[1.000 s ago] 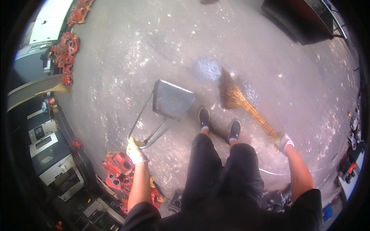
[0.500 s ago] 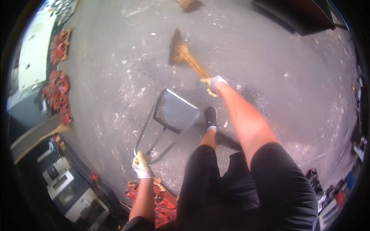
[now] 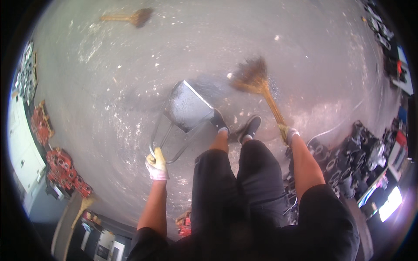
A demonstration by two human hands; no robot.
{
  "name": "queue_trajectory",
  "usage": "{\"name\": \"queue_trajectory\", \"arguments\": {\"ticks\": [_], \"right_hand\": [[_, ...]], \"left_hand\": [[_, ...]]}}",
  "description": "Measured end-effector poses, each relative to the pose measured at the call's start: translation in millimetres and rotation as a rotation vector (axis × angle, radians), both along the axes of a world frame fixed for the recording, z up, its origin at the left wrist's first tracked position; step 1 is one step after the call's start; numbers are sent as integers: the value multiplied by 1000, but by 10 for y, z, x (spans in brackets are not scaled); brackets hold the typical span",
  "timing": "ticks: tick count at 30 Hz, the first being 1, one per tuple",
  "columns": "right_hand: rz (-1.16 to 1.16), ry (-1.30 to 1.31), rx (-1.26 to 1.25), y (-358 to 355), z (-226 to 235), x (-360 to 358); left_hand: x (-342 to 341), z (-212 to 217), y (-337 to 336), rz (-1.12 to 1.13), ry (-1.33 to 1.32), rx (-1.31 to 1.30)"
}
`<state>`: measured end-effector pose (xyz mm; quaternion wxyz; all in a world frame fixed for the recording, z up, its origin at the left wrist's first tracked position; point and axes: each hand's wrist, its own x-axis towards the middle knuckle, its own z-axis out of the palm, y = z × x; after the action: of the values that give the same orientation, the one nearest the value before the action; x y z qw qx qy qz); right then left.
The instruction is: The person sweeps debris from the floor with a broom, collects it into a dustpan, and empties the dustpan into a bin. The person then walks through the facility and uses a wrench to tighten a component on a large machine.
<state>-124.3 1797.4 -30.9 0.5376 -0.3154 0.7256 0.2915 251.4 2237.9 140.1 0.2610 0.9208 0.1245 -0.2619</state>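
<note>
My left hand (image 3: 156, 164), in a pale work glove, is wrapped round the looped tube handle of a metal dustpan (image 3: 188, 105). The grey pan is tilted, and fine bits lie in its back part. My right hand (image 3: 289, 134), also gloved, grips the handle of a straw broom (image 3: 271, 102). The broom's bristles, blurred by motion, are at floor level ahead and to the right of the pan, apart from it. A small heap of shavings (image 3: 274, 88) shows partly behind the broom head. My two shoes (image 3: 250, 128) stand just right of the pan.
Another straw broom (image 3: 135, 18) lies on the scuffed grey floor (image 3: 191, 39) at the far left. Red castings (image 3: 65, 170) are stacked along the left side. Dark metal parts (image 3: 344, 156) crowd the right, near my right arm. A pale cable (image 3: 335, 129) crosses the floor there.
My view has turned to the right. The broom in my right hand has swung right, towards the shavings. Both feet are visible together now. The dustpan stays in my left hand.
</note>
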Motion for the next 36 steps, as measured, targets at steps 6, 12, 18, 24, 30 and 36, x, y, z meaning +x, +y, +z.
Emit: {"name": "queue_trajectory", "arguments": {"ticks": [6,12,18,24,30,36], "right_hand": [[-210,-16,72,52,1156,-344],[-267,-171,-119,-212,1963,-1030],[719,381,-550,-808,2046,-1543],[599,570,-415,-940,1130,-1975],[391,292,-294,49,-923,-1785],[399,-39,101,781,-213,227]], "left_hand": [[234,-126,-868,-370,-115,52],[287,-582,-1816,-734,-186,25],[51,-1052,-2701,-895,-188,153],[-294,-1238,-3270,-1051,-218,143],[-654,-1542,-3521,-1112,-141,141],[-721,-1599,-3451,-1110,-202,136]]}}
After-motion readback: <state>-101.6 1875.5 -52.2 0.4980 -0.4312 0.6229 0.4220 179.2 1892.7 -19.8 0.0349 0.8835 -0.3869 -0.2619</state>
